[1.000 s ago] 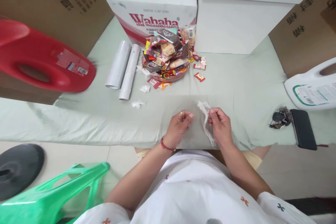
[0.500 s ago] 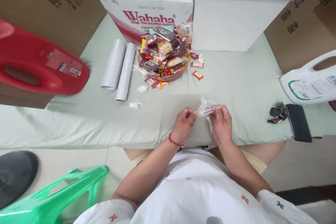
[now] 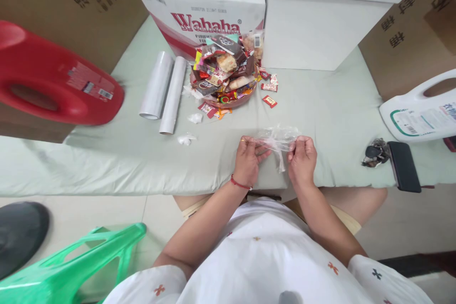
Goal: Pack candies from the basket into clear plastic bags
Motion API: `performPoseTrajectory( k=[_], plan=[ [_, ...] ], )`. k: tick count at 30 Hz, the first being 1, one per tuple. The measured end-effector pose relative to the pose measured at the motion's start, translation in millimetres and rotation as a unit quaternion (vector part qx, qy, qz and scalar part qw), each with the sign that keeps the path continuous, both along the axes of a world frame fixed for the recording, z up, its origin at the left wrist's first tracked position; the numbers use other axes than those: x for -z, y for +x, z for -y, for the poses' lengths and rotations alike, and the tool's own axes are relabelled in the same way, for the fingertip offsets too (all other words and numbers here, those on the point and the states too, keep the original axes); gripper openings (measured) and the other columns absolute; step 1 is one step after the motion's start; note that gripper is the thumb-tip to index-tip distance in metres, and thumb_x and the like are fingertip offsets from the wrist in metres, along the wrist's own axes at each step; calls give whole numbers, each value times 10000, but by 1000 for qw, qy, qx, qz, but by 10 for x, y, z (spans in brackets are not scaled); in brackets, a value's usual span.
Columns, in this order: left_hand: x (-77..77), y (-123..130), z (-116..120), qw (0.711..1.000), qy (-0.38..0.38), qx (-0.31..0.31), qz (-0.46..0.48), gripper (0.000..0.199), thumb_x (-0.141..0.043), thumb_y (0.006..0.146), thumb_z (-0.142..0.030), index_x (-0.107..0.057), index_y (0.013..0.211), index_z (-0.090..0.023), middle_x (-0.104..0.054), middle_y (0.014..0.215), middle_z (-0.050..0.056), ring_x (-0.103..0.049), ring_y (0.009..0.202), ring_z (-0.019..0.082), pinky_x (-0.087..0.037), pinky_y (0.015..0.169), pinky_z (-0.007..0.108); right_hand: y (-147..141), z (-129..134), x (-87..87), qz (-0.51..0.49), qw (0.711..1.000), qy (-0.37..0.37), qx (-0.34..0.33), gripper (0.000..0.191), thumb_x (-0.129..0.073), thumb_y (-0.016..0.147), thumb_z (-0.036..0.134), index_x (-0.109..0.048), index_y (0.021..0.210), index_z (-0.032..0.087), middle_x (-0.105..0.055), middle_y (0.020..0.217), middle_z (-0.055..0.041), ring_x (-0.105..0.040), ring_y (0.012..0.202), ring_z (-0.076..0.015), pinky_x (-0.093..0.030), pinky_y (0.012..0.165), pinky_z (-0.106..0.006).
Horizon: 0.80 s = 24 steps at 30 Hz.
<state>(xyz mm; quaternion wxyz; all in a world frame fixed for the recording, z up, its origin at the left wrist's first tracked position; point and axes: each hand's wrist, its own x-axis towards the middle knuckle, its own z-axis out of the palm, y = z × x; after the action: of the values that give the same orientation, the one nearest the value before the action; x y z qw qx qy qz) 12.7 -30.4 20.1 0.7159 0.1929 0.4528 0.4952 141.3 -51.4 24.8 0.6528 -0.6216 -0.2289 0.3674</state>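
A crumpled clear plastic bag [image 3: 278, 137] is stretched between my two hands, above the front part of the cloth-covered table [image 3: 221, 166]. My left hand [image 3: 247, 159] pinches its left side, with a red bracelet on the wrist. On the other side my right hand [image 3: 302, 156] grips the bag between thumb and fingers. A twisted end of the plastic hangs down between the hands. Two small wads of plastic, a nearer wad [image 3: 186, 138] and a farther wad [image 3: 195, 118], lie to the left on the cloth.
Behind my hands stands a heaped bowl of wrapped snacks [image 3: 228, 76], with loose candies [image 3: 270, 101] beside it. Two white rolls [image 3: 156, 85] lie left of it. A red jug [image 3: 64, 76] is far left; keys [image 3: 375, 153], a phone [image 3: 403, 166] and a white jug [image 3: 420, 109] are right.
My hands have moved apart slightly, mostly the left hand going left. The bunched plastic is now pulled wider between them. The view has shifted a little.
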Motion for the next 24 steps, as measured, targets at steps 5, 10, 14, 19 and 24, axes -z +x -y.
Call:
performPoseTrajectory(
  k=[5, 10, 14, 19, 24],
  plan=[
    [22, -43, -193, 987, -7, -103, -120, 274, -600, 932, -406, -385, 872, -246, -494, 636, -96, -435, 424, 48, -291, 419, 179, 150, 25, -18, -23, 999, 12, 35, 364, -689, 880, 531, -477, 835, 239, -501, 665, 87, -376, 456, -52, -298, 424, -212],
    [14, -206, -155, 988, 11, -6, -151, 391, -623, 898, -563, -495, 770, -217, -453, 509, -84, -373, 369, 57, -224, 379, 205, 336, 31, -42, -70, 996, 30, 45, 382, -763, 827, 489, -482, 822, 229, -484, 651, 97, -372, 448, -36, -275, 412, -185],
    [-25, -31, 103, 951, -95, 284, -73, 751, -455, 843, -859, -641, 678, -150, -624, 570, 64, -543, 428, 113, -236, 383, 233, 261, 42, -64, -99, 993, 43, 36, 380, -771, 819, 481, -490, 813, 226, -478, 622, 100, -367, 439, -34, -282, 410, -180],
    [-82, 358, 187, 970, -135, 201, -21, 536, -589, 926, -633, -666, 724, -142, -644, 703, 43, -579, 573, 104, -357, 463, 208, 131, 72, -109, -115, 992, 53, 27, 373, -786, 814, 462, -503, 810, 220, -496, 617, 100, -367, 424, -26, -278, 397, -167],
    [-103, 396, 65, 992, -111, 33, -56, 360, -597, 965, -356, -529, 663, -172, -620, 687, 14, -566, 572, 85, -414, 543, 205, 266, 113, -122, -116, 990, 51, 60, 365, -810, 795, 441, -523, 826, 216, -479, 624, 100, -373, 440, -25, -268, 394, -158]
  ],
)
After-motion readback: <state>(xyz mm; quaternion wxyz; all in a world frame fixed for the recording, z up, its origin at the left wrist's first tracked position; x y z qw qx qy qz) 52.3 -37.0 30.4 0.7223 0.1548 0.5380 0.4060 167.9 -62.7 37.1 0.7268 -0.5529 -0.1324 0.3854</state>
